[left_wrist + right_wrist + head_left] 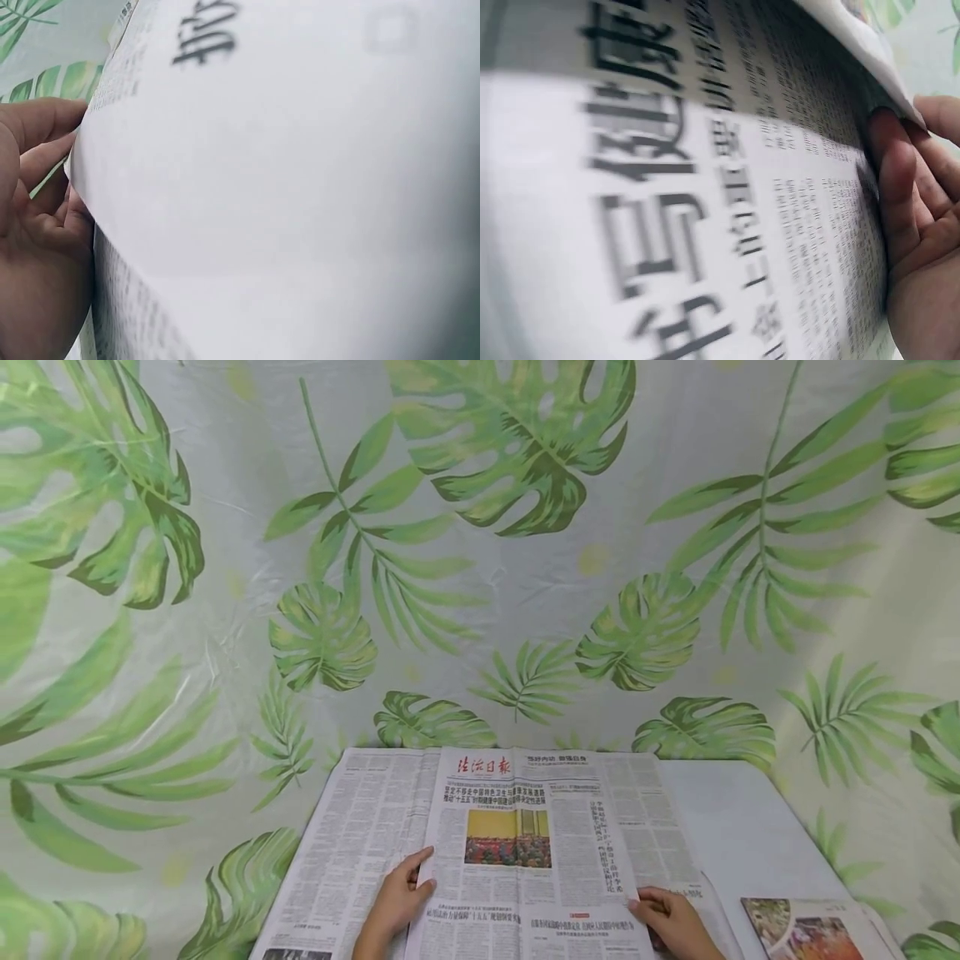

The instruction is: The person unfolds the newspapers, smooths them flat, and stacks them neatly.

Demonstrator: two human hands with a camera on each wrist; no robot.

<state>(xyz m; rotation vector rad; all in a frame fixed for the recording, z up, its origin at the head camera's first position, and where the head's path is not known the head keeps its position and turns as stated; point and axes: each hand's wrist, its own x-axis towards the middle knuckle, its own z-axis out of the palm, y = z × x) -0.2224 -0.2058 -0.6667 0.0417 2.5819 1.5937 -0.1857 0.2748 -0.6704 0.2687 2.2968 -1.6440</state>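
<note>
A folded newspaper (468,885) with a red masthead and a colour photo faces me in the head view, above a wider spread newspaper (330,843). My left hand (396,900) pinches the upper paper's left edge between thumb and fingers. On the opposite side, my right hand (675,925) pinches its right edge low down. In the left wrist view, pale blurred paper (262,165) fills most of the frame beside the left hand (45,217). Large black characters run across the newsprint (727,195) in the right wrist view, where the right fingers meet a lifted paper edge.
Under the papers is a white tabletop (720,818), seen at the right. A printed sheet or booklet with colour pictures (806,935) lies at the front right corner. Behind the table hangs a leaf-patterned curtain (525,610).
</note>
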